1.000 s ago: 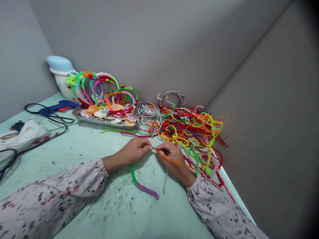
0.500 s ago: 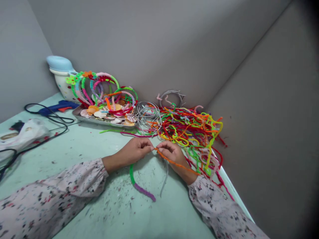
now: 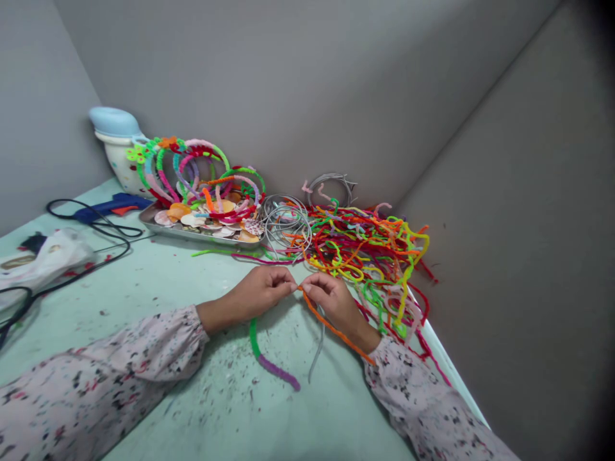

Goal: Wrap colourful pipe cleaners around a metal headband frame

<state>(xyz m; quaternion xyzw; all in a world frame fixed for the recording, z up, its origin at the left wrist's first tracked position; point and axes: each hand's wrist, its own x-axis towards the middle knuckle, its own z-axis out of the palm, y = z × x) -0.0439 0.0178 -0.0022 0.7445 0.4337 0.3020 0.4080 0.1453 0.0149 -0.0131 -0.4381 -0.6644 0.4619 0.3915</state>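
Fingers (image 3: 289,287) pinch orange pipe cleaner (image 3: 337,331) near tip; rest slants down right.

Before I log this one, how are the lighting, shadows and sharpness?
Head view: soft light, faint shadows on the table near the left hand and right hand, no harsh glare; also in the head view, the orange strand reads clearly, the plastic bag looks softer, and the upper right corner darkens to black.

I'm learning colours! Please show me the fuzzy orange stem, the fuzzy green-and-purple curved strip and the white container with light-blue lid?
Fuzzy orange stem (image 3: 337,333): head view, middle.
Fuzzy green-and-purple curved strip (image 3: 271,365): head view, purple part.
White container with light-blue lid (image 3: 119,160): head view, white side.
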